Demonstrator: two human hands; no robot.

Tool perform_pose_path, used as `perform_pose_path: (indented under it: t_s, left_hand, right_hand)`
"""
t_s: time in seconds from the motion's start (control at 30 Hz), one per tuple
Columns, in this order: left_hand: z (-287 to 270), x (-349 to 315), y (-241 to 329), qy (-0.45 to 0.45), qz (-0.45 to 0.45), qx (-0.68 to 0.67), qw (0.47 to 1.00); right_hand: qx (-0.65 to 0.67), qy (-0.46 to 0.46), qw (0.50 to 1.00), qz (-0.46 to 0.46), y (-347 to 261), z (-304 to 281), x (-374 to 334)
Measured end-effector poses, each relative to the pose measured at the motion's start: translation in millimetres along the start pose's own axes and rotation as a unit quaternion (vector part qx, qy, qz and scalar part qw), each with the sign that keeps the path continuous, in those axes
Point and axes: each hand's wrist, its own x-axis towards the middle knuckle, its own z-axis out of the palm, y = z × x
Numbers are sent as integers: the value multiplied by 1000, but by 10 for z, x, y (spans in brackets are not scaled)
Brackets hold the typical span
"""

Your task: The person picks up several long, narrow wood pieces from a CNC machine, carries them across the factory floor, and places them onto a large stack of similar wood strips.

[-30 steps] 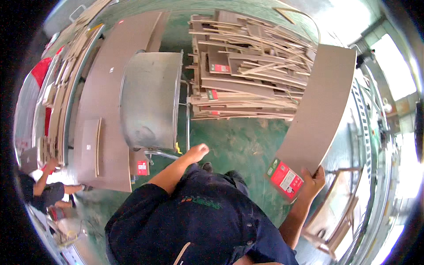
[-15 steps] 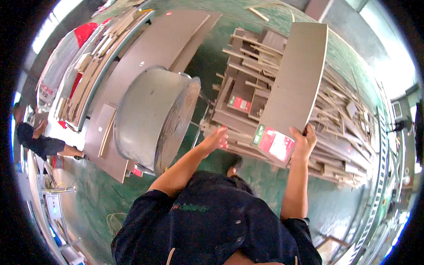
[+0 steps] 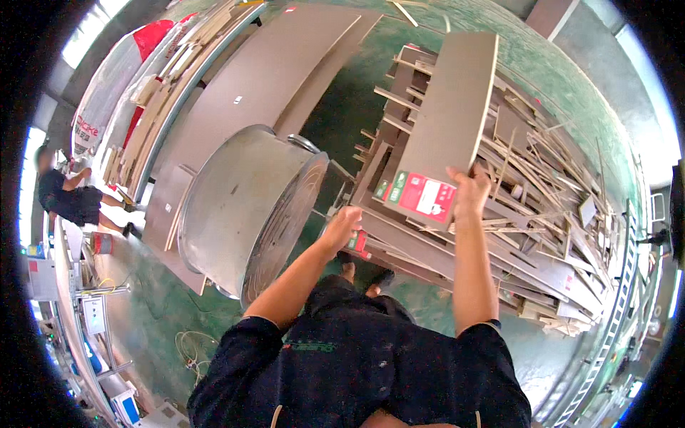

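My right hand (image 3: 469, 192) grasps a long brown board (image 3: 449, 107) by its edge near a red-and-green label (image 3: 422, 196), thumb on the face, the board being to the right of the grey metal drum (image 3: 232, 192) and covering part of my view of the plank pile (image 3: 531, 260) on that same side. My left hand (image 3: 344, 227) is just right of the drum's flat end, fingers curled in, though I cannot tell whether they hold anything. Left of the drum lies a large brown panel (image 3: 246, 82).
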Motion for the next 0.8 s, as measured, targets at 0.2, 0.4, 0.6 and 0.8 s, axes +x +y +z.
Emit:
perform_pose_path:
  t_s: [0.2,0.4,0.6,0.8]
  left_hand:
    - [-72,766,-214,87,56,113,988]
    - [-272,1167,-301,94,-52,208,972]
    - [-258,1227,-272,35,-75,144,986]
    - [-359,1027,141,153,-106,172,967]
  right_hand:
    - [20,-49,993,105,749,368,100]
    - [85,-90,968,216,1371,543,-59]
    - [133,-95,950,268,1561,566,-89]
    - [209,-149,916,308,1577,895,-75]
